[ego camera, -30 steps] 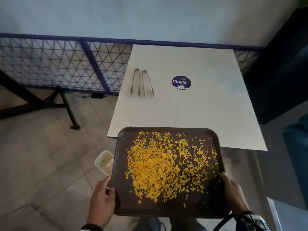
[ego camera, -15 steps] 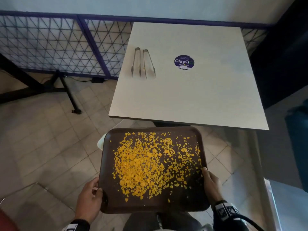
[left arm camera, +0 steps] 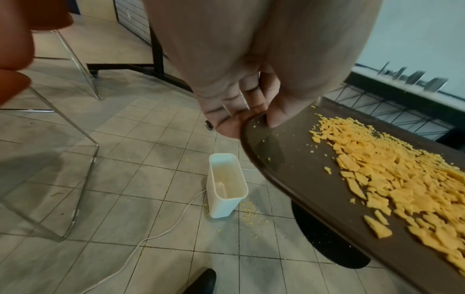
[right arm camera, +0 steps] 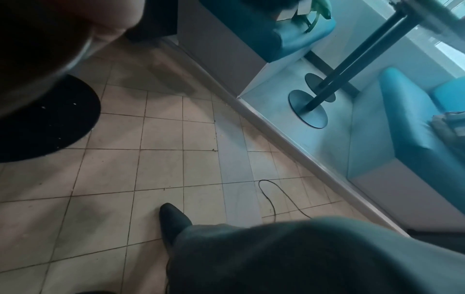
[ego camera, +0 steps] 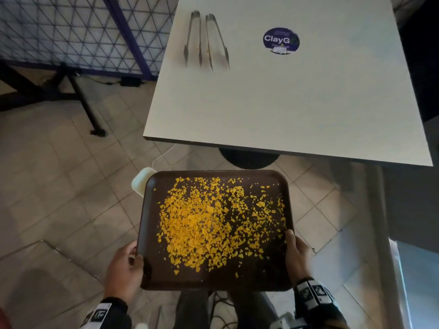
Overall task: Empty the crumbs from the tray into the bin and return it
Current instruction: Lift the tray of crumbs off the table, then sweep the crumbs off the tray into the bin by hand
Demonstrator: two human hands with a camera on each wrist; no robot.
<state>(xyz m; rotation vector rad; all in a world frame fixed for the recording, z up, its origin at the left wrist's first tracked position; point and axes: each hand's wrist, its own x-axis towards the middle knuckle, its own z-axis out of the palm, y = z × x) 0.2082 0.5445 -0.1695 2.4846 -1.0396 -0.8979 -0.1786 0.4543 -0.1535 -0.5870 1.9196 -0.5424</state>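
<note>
- A person holds a dark brown tray (ego camera: 152, 269) in the air with both hands, over a tiled floor (ego camera: 59, 198) and clear of the table's near edge.
- The left hand (ego camera: 123, 269) grips the tray's near left corner, thumb on the top surface and fingers curled under the rim.
- The right hand (ego camera: 297, 255) grips the right edge near the near corner, thumb on top and fingers beneath.
- Yellow crumbs (ego camera: 204, 224) cover most of the tray, thickest toward its middle and left.
- A small white bin (left arm camera: 226, 185) stands upright on the floor below the tray's far left corner; in the head view only one corner of it shows past the tray.
- A few yellow crumbs lie on the floor just beside the bin.
- The white table (ego camera: 285, 103) stands beyond the tray, carrying two metal tongs (ego camera: 206, 39) side by side and a round blue sticker (ego camera: 281, 40).
</note>
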